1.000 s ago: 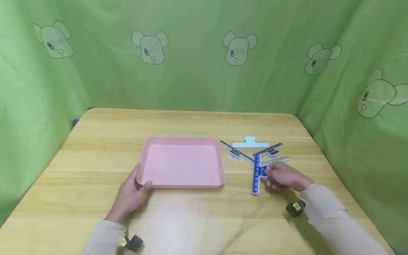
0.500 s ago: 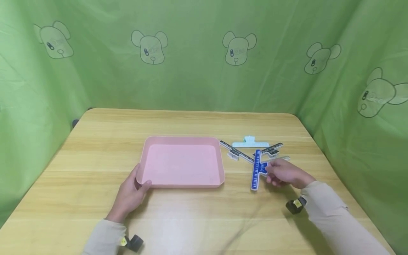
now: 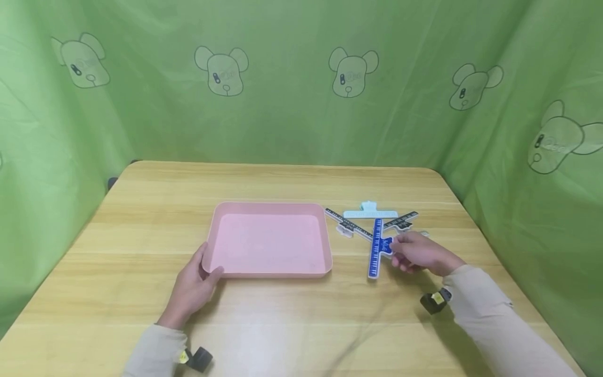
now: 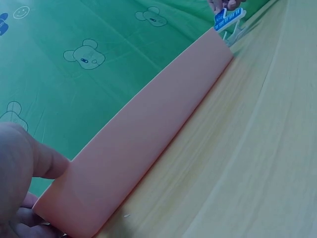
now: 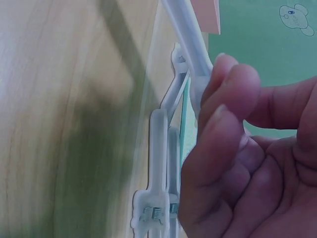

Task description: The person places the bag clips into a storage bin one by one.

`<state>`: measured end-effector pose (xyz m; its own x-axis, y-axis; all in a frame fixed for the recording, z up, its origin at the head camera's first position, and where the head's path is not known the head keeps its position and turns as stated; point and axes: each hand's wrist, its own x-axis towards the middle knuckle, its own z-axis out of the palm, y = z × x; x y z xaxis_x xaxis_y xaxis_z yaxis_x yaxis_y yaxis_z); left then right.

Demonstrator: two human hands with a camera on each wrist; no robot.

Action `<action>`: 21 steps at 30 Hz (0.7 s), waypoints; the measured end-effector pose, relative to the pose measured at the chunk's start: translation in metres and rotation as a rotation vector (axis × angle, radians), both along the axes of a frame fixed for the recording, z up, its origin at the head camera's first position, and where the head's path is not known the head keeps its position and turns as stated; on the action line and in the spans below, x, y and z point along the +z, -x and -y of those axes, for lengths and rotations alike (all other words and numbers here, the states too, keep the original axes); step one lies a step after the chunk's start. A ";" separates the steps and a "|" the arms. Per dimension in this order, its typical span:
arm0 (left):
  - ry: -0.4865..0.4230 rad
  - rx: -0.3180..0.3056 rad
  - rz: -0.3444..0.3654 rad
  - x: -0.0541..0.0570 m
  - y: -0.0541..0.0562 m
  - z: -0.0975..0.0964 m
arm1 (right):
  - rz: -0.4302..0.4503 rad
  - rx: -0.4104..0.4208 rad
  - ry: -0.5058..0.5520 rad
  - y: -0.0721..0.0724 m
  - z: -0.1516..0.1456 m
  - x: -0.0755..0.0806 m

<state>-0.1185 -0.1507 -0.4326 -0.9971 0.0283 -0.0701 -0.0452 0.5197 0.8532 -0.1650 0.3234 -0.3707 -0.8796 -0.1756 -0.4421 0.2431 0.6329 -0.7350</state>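
My left hand (image 3: 192,290) grips the near left corner of a pink tray (image 3: 268,243), thumb at the front wall and fingers round the side. In the left wrist view that thumb (image 4: 49,161) meets the rim. My right hand (image 3: 424,254) pinches a blue ruler clip (image 3: 375,250) by its handle, the scale bar pointing away from me. It hangs over a group of other ruler clips right of the tray. The right wrist view shows its white underside (image 5: 185,34) above the pale clips (image 5: 158,134) lying on the wood.
Among the other clips are a light blue one (image 3: 370,213) at the back, a black one (image 3: 349,225) by the tray and another black one (image 3: 404,221). A pale clip (image 3: 425,233) is mostly hidden by my right hand. A green curtain (image 3: 287,125) surrounds the wooden table (image 3: 118,251).
My right hand has moved the blue clip slightly away from me and to the left, higher in the view. The left hand and tray have stayed in place.
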 end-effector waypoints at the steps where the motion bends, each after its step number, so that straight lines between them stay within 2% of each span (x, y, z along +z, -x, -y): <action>1: -0.003 0.001 0.002 0.000 0.000 0.000 | -0.001 0.000 0.001 0.000 0.000 0.000; 21: 0.026 0.006 0.009 -0.002 0.002 0.001 | -0.007 0.023 0.000 0.006 0.008 0.012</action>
<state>-0.1209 -0.1513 -0.4347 -0.9966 0.0200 -0.0795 -0.0561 0.5413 0.8390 -0.1706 0.3149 -0.3589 -0.8784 -0.1961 -0.4358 0.2232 0.6381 -0.7369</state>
